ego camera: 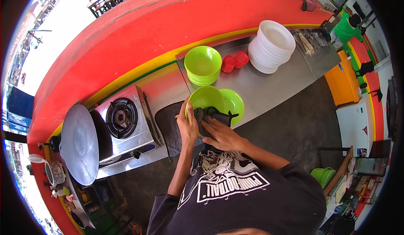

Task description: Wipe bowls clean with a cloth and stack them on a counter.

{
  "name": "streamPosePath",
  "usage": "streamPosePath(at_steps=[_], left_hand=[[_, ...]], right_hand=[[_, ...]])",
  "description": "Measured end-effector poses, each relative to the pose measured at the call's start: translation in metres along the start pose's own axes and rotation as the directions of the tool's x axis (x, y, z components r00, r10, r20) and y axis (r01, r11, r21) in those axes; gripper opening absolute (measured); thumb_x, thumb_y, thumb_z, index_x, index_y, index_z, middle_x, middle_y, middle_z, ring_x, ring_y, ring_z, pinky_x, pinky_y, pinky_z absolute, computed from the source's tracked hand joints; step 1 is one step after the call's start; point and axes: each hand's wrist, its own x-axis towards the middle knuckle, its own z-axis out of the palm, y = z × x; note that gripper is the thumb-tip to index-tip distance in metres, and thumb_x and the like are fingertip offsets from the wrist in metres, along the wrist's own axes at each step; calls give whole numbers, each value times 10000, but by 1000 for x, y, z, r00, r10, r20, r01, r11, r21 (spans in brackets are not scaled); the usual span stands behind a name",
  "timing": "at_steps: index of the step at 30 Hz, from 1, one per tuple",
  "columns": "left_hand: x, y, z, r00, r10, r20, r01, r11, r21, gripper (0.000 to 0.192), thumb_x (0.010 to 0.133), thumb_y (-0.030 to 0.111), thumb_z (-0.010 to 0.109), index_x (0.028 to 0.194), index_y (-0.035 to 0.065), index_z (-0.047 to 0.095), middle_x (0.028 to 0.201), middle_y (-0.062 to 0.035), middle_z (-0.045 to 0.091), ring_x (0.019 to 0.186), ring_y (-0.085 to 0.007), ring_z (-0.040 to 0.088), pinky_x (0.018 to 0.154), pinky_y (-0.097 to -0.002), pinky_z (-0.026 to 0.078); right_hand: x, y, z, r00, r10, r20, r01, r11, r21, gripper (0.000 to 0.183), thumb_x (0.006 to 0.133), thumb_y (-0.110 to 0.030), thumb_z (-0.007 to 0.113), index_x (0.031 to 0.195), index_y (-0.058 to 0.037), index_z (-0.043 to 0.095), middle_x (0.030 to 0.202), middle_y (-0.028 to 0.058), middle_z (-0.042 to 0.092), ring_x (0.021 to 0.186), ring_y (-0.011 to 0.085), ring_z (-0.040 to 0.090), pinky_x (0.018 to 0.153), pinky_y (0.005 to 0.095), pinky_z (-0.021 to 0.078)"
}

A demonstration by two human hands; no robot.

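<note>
My left hand (188, 124) grips the rim of a green bowl (205, 99), tilted up in front of my chest. Against the bowl's inside, my right hand (222, 135) presses a dark cloth (217, 115), its fingers partly hidden in the folds. Another green bowl (235, 104) sits on the steel counter just behind and to the right of the held one. Farther back rises a stack of green bowls (203, 66). A second dark cloth (176, 134) lies along the counter's near edge, below my left hand.
Two red cups (235, 62) and a tall stack of white plates (271, 47) stand along the steel counter (271, 86). Cutlery (312, 40) lies at its far right. To the left are a gas stove (126, 121) and a large wok (79, 145). A person in green (347, 28) is farther off.
</note>
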Motion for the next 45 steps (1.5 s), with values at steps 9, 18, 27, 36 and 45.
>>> streamPosePath(at_steps=[9,18,27,36,45], left_hand=[[-4,-12,35,997,52,65,-34,966,-258,560,1083,411,339,1339,-50,527,1236,-135,620,1154,-193,554,1008,-309,413],[17,-9,21,997,-8,-82,-10,975,-221,610,1068,479,343,1238,-56,582,937,-46,623,853,-106,536,771,-263,446],[28,13,45,991,-129,39,132,988,-76,648,1049,514,381,1279,-56,587,862,-32,584,798,-101,482,727,-265,419],[5,36,105,991,-83,104,117,919,-376,583,1035,435,460,1401,-19,467,1269,-116,576,1170,-183,523,1010,-309,400],[-17,15,114,975,-153,159,206,890,-406,429,1012,297,492,1313,-5,542,1116,-58,626,1010,-147,578,912,-303,454]], right_hand=[[39,-5,-1,956,249,-158,127,135,983,884,1010,-638,161,1542,40,-35,1639,162,-2,1515,219,-20,1219,325,52],[-2,-2,-37,995,-97,-21,99,980,173,787,925,-611,512,1341,55,466,1241,270,582,1235,440,499,1079,464,381],[-20,73,-72,899,-360,-248,242,883,-402,679,839,-472,673,1341,-39,528,1319,182,580,1256,380,504,1097,470,366],[-31,72,-73,835,-300,-462,211,949,-236,563,761,-152,707,1297,-40,576,1218,177,632,1122,345,601,981,439,467],[-70,93,-97,907,-359,-220,314,924,-218,642,947,-508,530,1389,-43,502,1396,204,525,1271,421,503,1105,469,366]])
